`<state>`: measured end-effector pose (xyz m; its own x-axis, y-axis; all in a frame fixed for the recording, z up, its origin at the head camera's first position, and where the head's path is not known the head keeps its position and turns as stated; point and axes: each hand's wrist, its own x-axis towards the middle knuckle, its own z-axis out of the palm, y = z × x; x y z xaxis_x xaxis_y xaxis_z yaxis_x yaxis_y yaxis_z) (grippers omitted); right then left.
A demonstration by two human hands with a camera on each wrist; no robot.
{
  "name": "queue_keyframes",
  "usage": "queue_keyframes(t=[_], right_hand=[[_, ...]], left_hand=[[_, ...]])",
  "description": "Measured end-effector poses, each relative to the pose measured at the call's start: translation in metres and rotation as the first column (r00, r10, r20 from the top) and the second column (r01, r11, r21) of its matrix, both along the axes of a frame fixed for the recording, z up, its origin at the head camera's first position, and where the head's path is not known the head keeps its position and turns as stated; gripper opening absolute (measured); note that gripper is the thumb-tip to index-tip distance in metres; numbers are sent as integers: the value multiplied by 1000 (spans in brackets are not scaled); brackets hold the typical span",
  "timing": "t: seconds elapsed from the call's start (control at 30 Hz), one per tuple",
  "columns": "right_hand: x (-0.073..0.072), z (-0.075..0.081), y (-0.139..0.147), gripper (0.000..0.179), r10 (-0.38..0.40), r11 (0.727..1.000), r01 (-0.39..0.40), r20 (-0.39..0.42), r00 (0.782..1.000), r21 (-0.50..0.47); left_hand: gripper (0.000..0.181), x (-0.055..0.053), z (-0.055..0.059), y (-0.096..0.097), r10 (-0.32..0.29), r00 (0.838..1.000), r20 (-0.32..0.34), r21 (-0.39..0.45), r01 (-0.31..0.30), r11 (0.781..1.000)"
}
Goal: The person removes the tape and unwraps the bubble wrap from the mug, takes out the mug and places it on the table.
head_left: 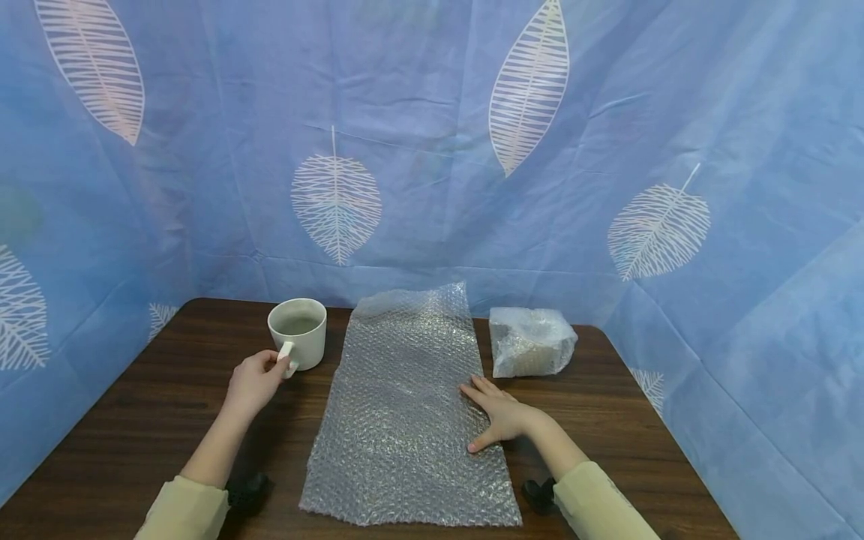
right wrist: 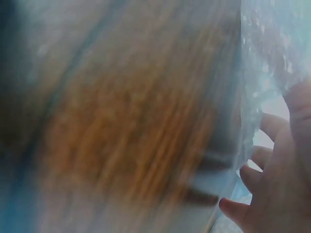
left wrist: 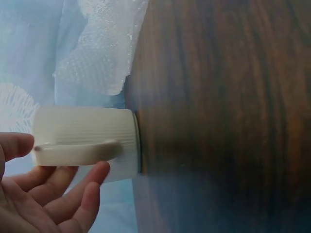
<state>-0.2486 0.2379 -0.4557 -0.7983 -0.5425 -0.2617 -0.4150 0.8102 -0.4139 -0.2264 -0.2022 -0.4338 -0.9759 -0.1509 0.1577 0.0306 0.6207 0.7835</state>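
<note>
A white ribbed mug stands upright at the back left of the table, its handle toward me. My left hand holds that handle between thumb and fingers; the left wrist view has the fingers curled beside it. To the mug's right, a sheet of bubble wrap lies flat, its far end against the curtain. Spread over the sheet's right edge, my right hand touches it with the fingers apart. In the right wrist view the right hand's fingers hold nothing.
A bundle wrapped in bubble wrap sits at the back right; what is inside cannot be made out. The dark wooden table meets a blue leaf-patterned curtain at the back and sides.
</note>
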Motion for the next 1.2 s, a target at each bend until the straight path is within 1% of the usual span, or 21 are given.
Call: queue_keyframes(t=[0.07,0.2,0.3,0.4,0.53,0.67,0.8,0.97,1.03,1.2], right_hand=[[1,1,0,110,-13,1000,13,-11,1000,-9],[3,4,-2,111,-31,999,30,-37,999,-24],[4,6,-3,109,-30,999,28,-45,999,-35],[6,10,-4,105,-27,998,24,-50,998,-52],[8,14,-1,99,-12,997,7,-64,998,-83],[11,19,2,94,-5,992,-4,-65,998,-127],[15,26,6,88,-12,987,2,-65,998,-159],[21,37,8,83,-1,981,-14,-77,997,-195],[22,41,9,83,1,978,-18,-81,997,-209],[24,48,14,83,-10,972,-13,-95,995,-233]], left_hand=[[33,1,3,0,7,1000,5,-37,-6,999],[37,3,11,0,0,1000,25,-71,2,997],[41,5,17,0,-5,1000,29,-97,7,995],[44,8,23,2,12,1000,4,-121,-11,993],[45,10,33,6,31,998,-51,-143,-38,989],[48,10,41,13,11,998,-59,-158,-20,987],[49,10,47,20,-8,997,-77,-129,-2,992],[45,9,53,33,-35,988,-150,-86,22,996],[43,8,55,40,-50,984,-172,-65,40,997],[41,3,58,57,-103,976,-191,-39,97,995]])
